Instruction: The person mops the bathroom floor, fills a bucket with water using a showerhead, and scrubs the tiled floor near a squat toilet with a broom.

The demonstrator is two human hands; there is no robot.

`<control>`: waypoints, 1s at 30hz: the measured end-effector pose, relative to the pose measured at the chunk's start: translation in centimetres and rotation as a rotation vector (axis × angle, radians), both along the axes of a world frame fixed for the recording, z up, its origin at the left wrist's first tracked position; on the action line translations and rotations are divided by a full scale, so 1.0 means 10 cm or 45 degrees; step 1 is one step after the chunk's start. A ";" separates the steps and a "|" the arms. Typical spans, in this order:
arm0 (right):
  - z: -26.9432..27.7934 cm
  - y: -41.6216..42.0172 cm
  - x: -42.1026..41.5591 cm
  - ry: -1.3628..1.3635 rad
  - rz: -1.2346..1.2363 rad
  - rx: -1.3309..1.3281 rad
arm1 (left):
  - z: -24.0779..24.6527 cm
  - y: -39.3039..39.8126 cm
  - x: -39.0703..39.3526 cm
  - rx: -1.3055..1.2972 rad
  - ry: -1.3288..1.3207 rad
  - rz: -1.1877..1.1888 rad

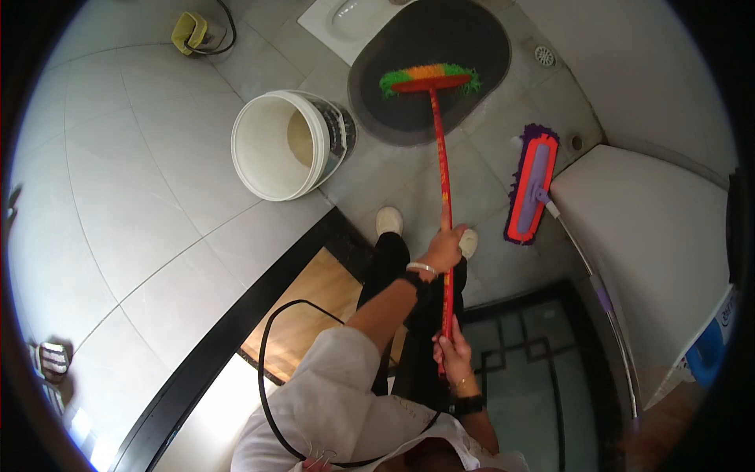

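Observation:
My left hand is closed around the middle of the red handle of a broom, its index finger laid along the pole. Lower down, near the handle's end, my right hand grips the same pole. The broom head, with green and orange bristles, lies over a dark grey oval mat. To the left of the mat stands a white plastic bucket, with something light brown at its bottom.
A flat mop with purple fringe leans beside a white cabinet. A squat toilet pan lies beyond the mat. A yellow-lined bin is at the upper left, a floor drain at the upper right. A black door frame runs lower left.

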State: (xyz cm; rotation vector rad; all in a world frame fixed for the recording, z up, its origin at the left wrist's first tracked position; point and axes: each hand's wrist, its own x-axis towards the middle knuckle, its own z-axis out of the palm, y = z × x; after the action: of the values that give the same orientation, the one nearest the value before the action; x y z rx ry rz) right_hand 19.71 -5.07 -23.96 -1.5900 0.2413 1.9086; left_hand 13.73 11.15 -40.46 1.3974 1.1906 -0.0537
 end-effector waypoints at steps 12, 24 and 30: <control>0.67 -1.07 -0.08 0.152 -0.227 -0.335 | 0.09 -0.16 -1.21 -0.233 -0.236 0.696; 1.33 0.06 -0.04 -0.317 0.412 -0.585 | -0.54 1.22 -4.58 -0.418 0.101 2.012; 1.23 0.28 0.01 -0.410 0.748 -0.341 | -0.97 1.17 -4.86 -0.420 -0.065 1.955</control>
State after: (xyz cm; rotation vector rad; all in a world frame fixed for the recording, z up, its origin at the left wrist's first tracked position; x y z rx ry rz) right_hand 19.76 -2.23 -11.66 -2.3130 -0.1326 2.0503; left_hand -34.90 22.90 -50.13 -0.0434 1.8124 0.8069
